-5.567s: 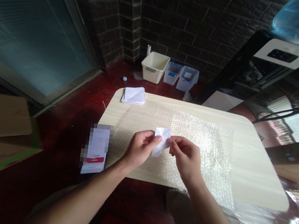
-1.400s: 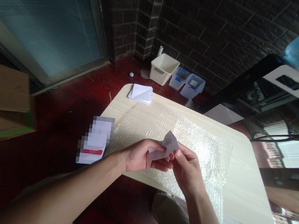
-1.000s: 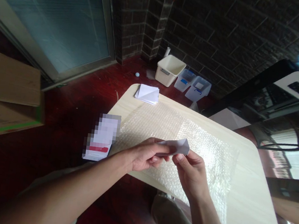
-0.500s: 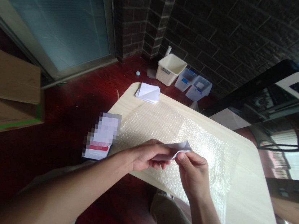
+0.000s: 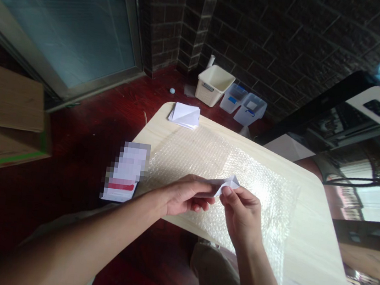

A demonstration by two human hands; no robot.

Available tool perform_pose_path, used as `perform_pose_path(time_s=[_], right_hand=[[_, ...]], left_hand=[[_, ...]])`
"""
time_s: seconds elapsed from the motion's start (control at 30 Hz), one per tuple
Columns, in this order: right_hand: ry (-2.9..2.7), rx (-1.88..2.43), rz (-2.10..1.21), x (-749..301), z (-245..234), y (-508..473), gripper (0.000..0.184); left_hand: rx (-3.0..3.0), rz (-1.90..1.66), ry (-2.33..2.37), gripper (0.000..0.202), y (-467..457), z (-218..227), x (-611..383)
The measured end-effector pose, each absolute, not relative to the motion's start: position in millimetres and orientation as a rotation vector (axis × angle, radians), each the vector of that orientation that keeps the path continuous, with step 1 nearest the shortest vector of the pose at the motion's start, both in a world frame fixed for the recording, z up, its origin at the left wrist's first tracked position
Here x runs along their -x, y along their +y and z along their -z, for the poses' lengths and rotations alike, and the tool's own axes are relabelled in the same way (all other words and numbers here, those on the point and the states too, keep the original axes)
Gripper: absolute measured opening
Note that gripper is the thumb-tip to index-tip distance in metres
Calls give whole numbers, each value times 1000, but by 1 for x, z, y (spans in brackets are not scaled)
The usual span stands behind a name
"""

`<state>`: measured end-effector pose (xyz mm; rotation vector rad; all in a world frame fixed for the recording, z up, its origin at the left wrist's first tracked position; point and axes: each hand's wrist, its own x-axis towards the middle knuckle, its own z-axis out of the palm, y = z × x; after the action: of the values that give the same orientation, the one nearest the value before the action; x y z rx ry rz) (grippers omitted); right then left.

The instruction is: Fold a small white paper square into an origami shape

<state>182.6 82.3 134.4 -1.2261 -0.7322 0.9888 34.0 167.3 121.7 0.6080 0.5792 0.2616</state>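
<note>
I hold a small folded white paper (image 5: 227, 184) above the near edge of a pale wooden table (image 5: 309, 212). My left hand (image 5: 186, 195) grips its left end, fingers curled under it. My right hand (image 5: 242, 211) pinches its right tip between thumb and forefinger. The paper lies nearly flat, edge-on to me, so its folds are mostly hidden. Under both hands a sheet of bubble wrap (image 5: 209, 156) covers the table's middle. A stack of white folded papers (image 5: 184, 115) rests at the table's far left corner.
A cream basket (image 5: 215, 85) and two clear bins (image 5: 245, 105) stand on the red floor by the brick wall. A cardboard box (image 5: 5, 124) is at far left. A blurred-out booklet (image 5: 124, 171) lies off the table's left edge. A dark stand (image 5: 318, 112) rises at right.
The paper has turned from upright and facing me to nearly flat. My right hand has slid to pinch its right tip, which is now creased upward. My view has shifted slightly.
</note>
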Motion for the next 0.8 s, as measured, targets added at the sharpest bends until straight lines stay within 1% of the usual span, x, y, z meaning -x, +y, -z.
perform_pose_path(time_s=[0.17,0.23,0.37,0.57,0.8], right_hand=[[-787,1213,-975,-185,-130,80,8],[-839,1208,-937,-185,-128,79,5],[-921,1227,-833,-187,-126,77,12],[-1013,1266,-781,-189,-125,75,16],[-1117,1326,-725,-191,-130,75,14]], left_hand=[[-609,-276,611,36,167,-122,-35],[-612,-280,611,36,167,-122,-35],[-596,-283,609,38,167,-123,-35],[-577,-274,598,40,168,-123,-34],[-632,-278,635,28,169,-120,-32]])
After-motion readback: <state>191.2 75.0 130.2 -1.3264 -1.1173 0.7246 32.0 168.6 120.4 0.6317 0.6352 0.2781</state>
